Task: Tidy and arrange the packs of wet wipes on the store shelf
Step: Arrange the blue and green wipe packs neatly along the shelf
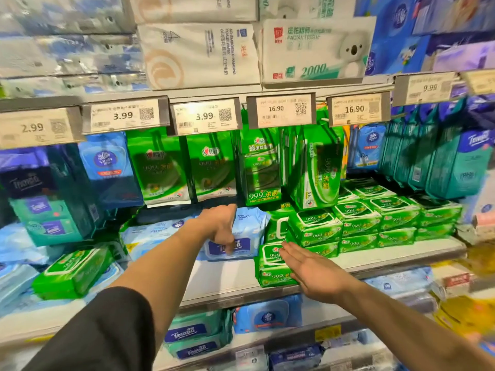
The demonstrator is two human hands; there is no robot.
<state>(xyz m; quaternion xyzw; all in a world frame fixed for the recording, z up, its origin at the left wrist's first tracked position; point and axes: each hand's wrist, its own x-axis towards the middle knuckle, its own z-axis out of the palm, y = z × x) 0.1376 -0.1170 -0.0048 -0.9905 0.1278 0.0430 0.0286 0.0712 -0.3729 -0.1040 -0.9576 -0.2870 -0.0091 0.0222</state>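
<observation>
Shelf (235, 279), middle level. Your left hand (221, 226) reaches deep, fingers curled down onto the top of the pale blue pack (249, 236) standing toward the back of the shelf; you cannot tell from here whether it is gripped or only touched.

Your right hand (313, 274) lies flat and wide, fingers together, palm against the near side of the front green pack (270, 266), holding nothing. That pack sits at the shelf's front edge, topping a short stack, long axis running front to back, slightly askew to the neat green rows (375, 218) behind it on the right.

Key relation: the blue pack lies just left of and behind the green stack, nearly touching it. The left hand is nearer the blue pack, the right nearer the green.

Open room: a bare strip of shelf lies in front of the blue pack, between the green stack and a tilted green pack (72, 271) at the left end. Judgement: pulling the blue pack forward into that strip looks unobstructed.

Risk: the hanging green bags (160, 170) overhead leave little clearance for lifting.
</observation>
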